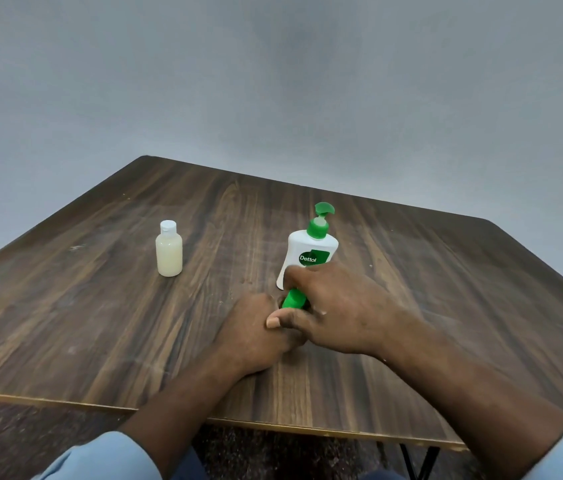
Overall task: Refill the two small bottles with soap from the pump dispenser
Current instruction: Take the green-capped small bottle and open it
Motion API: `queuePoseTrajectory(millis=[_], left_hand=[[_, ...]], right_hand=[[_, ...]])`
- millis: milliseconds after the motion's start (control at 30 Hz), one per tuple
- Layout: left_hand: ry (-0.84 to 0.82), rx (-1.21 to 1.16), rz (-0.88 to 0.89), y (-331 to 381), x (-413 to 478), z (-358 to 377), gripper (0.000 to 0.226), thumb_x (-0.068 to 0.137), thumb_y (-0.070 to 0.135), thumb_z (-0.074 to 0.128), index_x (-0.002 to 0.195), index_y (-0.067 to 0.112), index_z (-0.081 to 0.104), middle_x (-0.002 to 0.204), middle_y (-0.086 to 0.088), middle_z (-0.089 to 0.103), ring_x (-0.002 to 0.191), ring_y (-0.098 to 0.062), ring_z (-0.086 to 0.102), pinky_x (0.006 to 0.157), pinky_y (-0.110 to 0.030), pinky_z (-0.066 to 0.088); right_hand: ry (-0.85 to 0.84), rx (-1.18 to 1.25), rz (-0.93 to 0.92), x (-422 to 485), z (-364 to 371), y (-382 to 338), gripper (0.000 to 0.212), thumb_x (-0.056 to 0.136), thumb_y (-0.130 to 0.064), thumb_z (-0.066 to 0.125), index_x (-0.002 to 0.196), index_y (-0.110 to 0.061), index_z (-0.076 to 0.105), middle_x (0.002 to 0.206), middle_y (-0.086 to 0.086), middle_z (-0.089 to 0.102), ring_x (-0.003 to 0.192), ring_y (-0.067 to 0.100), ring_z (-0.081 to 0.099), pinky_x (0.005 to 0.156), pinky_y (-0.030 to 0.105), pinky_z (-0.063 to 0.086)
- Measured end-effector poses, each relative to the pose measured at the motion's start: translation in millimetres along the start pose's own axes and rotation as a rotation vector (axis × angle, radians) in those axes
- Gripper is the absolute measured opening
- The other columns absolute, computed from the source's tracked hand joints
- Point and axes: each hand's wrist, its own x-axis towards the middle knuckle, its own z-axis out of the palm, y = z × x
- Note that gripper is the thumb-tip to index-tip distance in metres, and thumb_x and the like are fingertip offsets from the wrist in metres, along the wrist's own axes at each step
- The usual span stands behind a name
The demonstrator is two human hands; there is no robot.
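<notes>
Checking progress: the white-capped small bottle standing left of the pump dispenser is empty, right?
Not empty. The head view shows the white-capped small bottle nearly full of pale soap. It does stand left of the pump dispenser.

head cam | looks forward-down | close over table (100, 306) near edge

White dispenser (311, 254), green pump (323, 210); green-capped bottle (294, 299); milky white-capped bottle (169, 255); wood-grain table (100, 323).

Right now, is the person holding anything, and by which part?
A green cap, gripped by the right hand. The left hand curls round whatever is under it: hidden, probably a small bottle.
</notes>
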Motion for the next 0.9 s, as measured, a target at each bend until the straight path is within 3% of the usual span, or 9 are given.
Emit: queuePoseTrajectory(millis=[133,267,367,433,500,600,667,767,900], left_hand=[[-0.014,0.003,0.003,-0.3,0.1,1.4,0.019,0.066,0.043,0.067,0.069,0.026,0.060,0.067,0.005,0.066,0.060,-0.011,0.063,0.054,-0.036,0.054],[-0.019,-0.007,0.046,-1.6,-0.4,3.2,0.049,0.068,0.062,0.065,0.102,0.027,0.069,0.086,0.008,0.074,0.077,-0.005,0.071,0.069,-0.039,0.061],[-0.008,0.049,0.027,3.3,-1.7,-0.9,0.039,0.070,0.056,0.069,0.093,0.024,0.066,0.069,0.004,0.068,0.062,-0.010,0.066,0.060,-0.037,0.057],[-0.005,0.057,-0.010,3.7,-2.6,-2.1,0.024,0.078,0.042,0.077,0.073,0.028,0.059,0.059,0.007,0.059,0.054,-0.005,0.056,0.053,-0.028,0.048],[-0.020,0.067,-0.020,5.1,-3.3,-1.9,0.027,0.081,0.038,0.079,0.068,0.030,0.057,0.061,0.009,0.060,0.056,-0.004,0.056,0.055,-0.028,0.048],[-0.019,0.047,0.015,4.1,-3.5,-0.6,0.048,0.071,0.067,0.064,0.097,0.026,0.070,0.082,0.008,0.073,0.074,-0.004,0.069,0.069,-0.035,0.059],[-0.008,0.067,0.017,5.0,-3.2,-0.4,0.051,0.069,0.067,0.062,0.100,0.026,0.066,0.079,0.007,0.071,0.072,-0.006,0.067,0.066,-0.034,0.057],[0.004,0.100,-0.003,7.4,-3.2,-3.1,0.028,0.081,0.037,0.078,0.072,0.030,0.052,0.058,0.008,0.053,0.053,-0.006,0.052,0.052,-0.028,0.043],[-0.012,0.102,-0.023,5.3,-4.1,-1.0,0.023,0.080,0.042,0.080,0.076,0.029,0.062,0.070,0.007,0.067,0.065,-0.007,0.064,0.061,-0.029,0.055]], right_hand=[[-0.055,-0.007,-0.111,1.4,1.8,-5.1,0.022,0.097,-0.038,0.061,0.109,-0.021,0.053,0.099,-0.008,0.059,0.096,0.015,0.055,0.080,0.031,0.047],[-0.062,-0.056,-0.228,-3.2,-10.0,3.5,0.033,0.090,-0.028,0.070,0.120,-0.026,0.057,0.110,-0.012,0.060,0.103,0.009,0.047,0.084,0.024,0.038],[-0.053,-0.001,-0.090,-6.0,-13.8,4.3,0.042,0.091,-0.056,0.064,0.123,-0.031,0.052,0.110,-0.013,0.060,0.100,0.008,0.053,0.075,0.024,0.039],[-0.030,-0.010,-0.005,-4.4,-10.5,2.9,0.045,0.092,-0.070,0.053,0.107,-0.029,0.053,0.095,-0.011,0.059,0.087,0.010,0.056,0.066,0.026,0.041],[-0.025,-0.006,-0.008,-3.9,-9.0,-0.1,0.033,0.097,-0.058,0.053,0.100,-0.026,0.053,0.091,-0.010,0.056,0.084,0.011,0.053,0.067,0.026,0.040],[-0.106,-0.045,-0.120,-7.1,-15.4,-0.6,0.035,0.094,-0.029,0.065,0.127,-0.027,0.054,0.114,-0.010,0.056,0.100,0.007,0.046,0.077,0.021,0.035],[-0.074,-0.002,-0.113,-9.1,-20.8,-0.1,0.046,0.092,-0.034,0.067,0.134,-0.031,0.049,0.121,-0.012,0.057,0.108,0.009,0.050,0.077,0.020,0.037],[-0.041,-0.007,0.018,-8.4,-15.9,-2.1,0.056,0.090,-0.070,0.055,0.131,-0.032,0.047,0.112,-0.012,0.061,0.099,0.010,0.058,0.076,0.027,0.048],[-0.039,-0.031,-0.006,-8.9,-9.4,-2.3,0.026,0.098,-0.046,0.058,0.115,-0.027,0.054,0.097,-0.011,0.057,0.094,0.011,0.059,0.074,0.028,0.049]])
